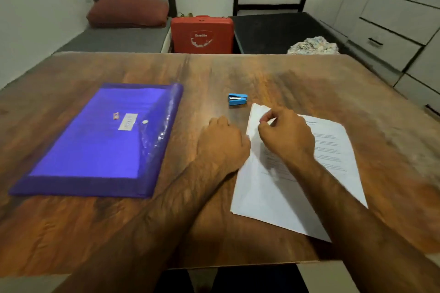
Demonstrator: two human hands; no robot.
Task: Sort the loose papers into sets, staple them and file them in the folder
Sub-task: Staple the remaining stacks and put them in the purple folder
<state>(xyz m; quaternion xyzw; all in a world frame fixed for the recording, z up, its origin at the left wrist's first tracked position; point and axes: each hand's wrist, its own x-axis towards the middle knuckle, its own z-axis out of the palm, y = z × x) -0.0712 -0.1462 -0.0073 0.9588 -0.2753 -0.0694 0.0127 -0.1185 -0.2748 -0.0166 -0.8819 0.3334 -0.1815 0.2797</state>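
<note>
We pinch top corner of white printed paper stack [262,197] in right grip [285,135], likely squaring sheets for stapling; left grip [222,143] curled at stack's edge, hold unclear; small blue stapler [238,100] just beyond, purple plastic folder [95,145] left on brown wooden counter [238,71]

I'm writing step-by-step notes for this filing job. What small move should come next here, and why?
Probably lift the top sheet's far corner free to start sorting. The right hand pinches that corner of the papers, the left hand sits at their left edge, the stapler lies untouched beyond them, and the folder lies apart on the left.
</note>
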